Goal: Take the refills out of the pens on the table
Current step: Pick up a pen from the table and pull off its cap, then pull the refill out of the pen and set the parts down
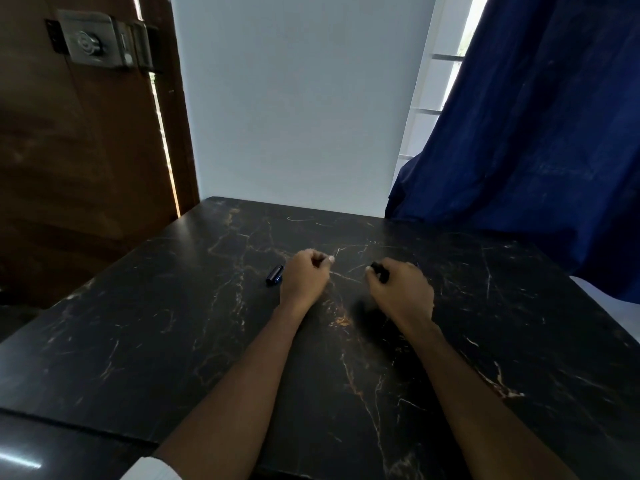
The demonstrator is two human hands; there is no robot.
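My right hand (403, 292) is closed around a short black pen body (380, 270), whose end sticks out past the thumb and forefinger. My left hand (304, 277) is curled a little to the left, thumb and fingertips pinched together and pointing at the right hand. A thin pale streak runs from those fingertips, and I cannot tell whether it is a refill or a vein in the marble. A dark blue pen part (274, 275) lies flat on the black marble table (173, 323), just left of my left hand. Both hands hover close above the tabletop.
The table's far edge meets a white wall (294, 116). A wooden door with a metal lock (93, 43) stands at the left. A dark blue curtain (536, 150) hangs at the right and reaches the table's far right corner.
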